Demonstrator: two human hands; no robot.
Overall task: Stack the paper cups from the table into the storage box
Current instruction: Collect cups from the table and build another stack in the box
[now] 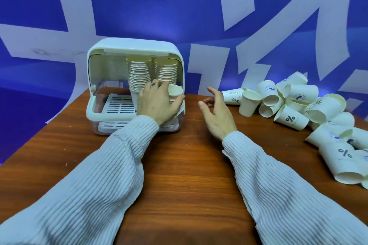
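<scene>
L hand grips an upright paper cup at the open storage box front w/ two cup stacks inside, R hand hovers empty, fingers spread, near the loose cup pile on the table.

I see matt paper cups, a smooth glossy plastic storage box, a polished wood-grain table, and ribbed knit sleeves.

Blue-and-white wall banner
</scene>
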